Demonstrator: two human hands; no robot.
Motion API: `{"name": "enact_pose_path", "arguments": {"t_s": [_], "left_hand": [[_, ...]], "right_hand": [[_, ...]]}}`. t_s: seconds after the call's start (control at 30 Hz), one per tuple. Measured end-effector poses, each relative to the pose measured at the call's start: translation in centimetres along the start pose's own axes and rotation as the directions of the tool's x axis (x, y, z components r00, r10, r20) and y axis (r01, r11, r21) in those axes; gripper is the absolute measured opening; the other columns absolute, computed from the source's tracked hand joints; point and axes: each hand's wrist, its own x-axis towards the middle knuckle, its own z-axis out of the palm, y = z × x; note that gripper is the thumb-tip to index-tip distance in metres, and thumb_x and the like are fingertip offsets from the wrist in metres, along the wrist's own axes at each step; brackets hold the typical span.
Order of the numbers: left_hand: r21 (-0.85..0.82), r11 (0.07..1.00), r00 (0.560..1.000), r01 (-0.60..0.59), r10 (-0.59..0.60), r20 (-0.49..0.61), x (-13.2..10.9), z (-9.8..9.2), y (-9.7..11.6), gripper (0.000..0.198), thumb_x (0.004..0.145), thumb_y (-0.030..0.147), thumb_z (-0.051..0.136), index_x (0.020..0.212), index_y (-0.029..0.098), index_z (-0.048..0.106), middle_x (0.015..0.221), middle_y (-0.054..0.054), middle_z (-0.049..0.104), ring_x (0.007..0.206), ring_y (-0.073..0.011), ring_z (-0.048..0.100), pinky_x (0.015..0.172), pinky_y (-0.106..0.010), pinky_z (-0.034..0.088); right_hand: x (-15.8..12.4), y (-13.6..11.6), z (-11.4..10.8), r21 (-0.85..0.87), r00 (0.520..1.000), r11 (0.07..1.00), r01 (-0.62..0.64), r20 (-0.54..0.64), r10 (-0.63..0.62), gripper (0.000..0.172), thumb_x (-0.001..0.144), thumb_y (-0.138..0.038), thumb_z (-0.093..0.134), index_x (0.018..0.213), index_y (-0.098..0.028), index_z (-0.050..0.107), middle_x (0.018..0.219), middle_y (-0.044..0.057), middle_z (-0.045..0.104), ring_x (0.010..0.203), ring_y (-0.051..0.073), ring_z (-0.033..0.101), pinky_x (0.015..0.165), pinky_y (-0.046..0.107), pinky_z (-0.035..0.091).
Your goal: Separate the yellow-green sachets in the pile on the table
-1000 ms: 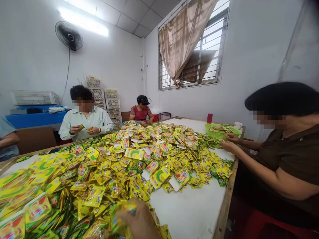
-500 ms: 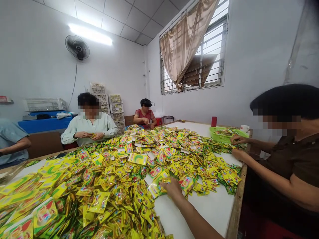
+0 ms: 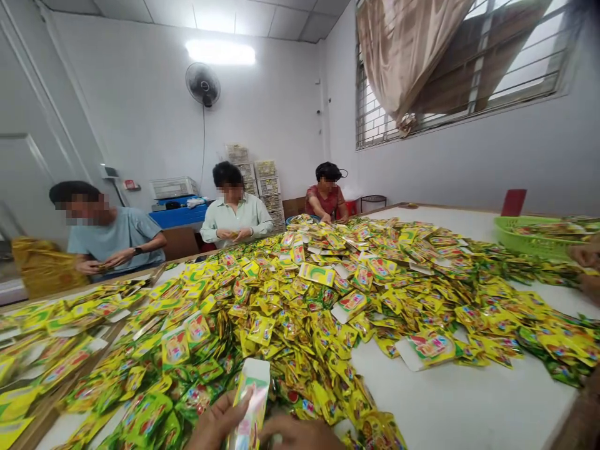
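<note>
A large heap of yellow and green snack packets (image 3: 328, 294) covers the white table (image 3: 459, 400). At the bottom edge my left hand (image 3: 213, 425) is closed on one packet (image 3: 253, 390) that stands upright with its white back towards me, my thumb pressed on its side. My right hand (image 3: 300, 434) is curled at the foot of the same packet and touches it. Only the upper parts of both hands show. Loose packets lie all around them.
Three people sit along the far left side handling packets (image 3: 234, 215). Another person's hands (image 3: 585, 259) work at the right edge beside a green basket (image 3: 529, 236) and a red cup (image 3: 513, 202). Stacked crates (image 3: 262, 175) stand by the back wall.
My right hand has drawn back from the heap to the near edge. Both hands now hold one packet upright. The view has swung left, showing a third seated person.
</note>
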Motion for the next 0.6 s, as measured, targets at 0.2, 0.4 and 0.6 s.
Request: {"name": "enact_pose_path", "arguments": {"t_s": [0.2,0.4,0.6], "left_hand": [[0.215,0.968,0.991,-0.129,0.134,-0.007,-0.1,0.2,0.0,0.033,0.050,0.034,0.079,0.074,0.015,0.066,0.064,-0.003,0.071,0.056,-0.0192,0.063,0.056,-0.027,0.048],[0.474,0.857,0.978,-0.202,0.201,0.053,-0.5,0.7,0.0,0.030,0.058,0.042,0.072,0.070,0.015,0.068,0.072,-0.003,0.071,0.068,-0.0192,0.061,0.066,-0.027,0.047],[0.576,0.797,0.983,-0.182,0.136,0.122,-0.7,1.2,-0.3,0.032,0.061,0.045,0.068,0.070,0.015,0.068,0.064,-0.003,0.067,0.061,-0.0173,0.057,0.059,-0.025,0.044]], "right_hand": [[3.8,-0.6,-5.0,0.383,0.838,0.837,-0.391,-0.227,0.496,0.031,0.073,-0.040,0.059,0.094,-0.018,0.060,0.071,0.000,0.063,0.065,0.015,0.056,0.059,0.023,0.042],[3.8,2.0,-3.4,0.364,0.897,0.846,-0.389,-0.060,0.439,0.024,0.070,-0.038,0.061,0.081,-0.018,0.065,0.075,0.000,0.066,0.070,0.016,0.057,0.061,0.022,0.041],[2.8,1.5,-3.6,0.230,0.866,0.856,-0.462,-0.092,0.492,0.024,0.063,-0.033,0.067,0.083,-0.019,0.065,0.076,-0.001,0.064,0.074,0.017,0.055,0.065,0.023,0.039]]}}
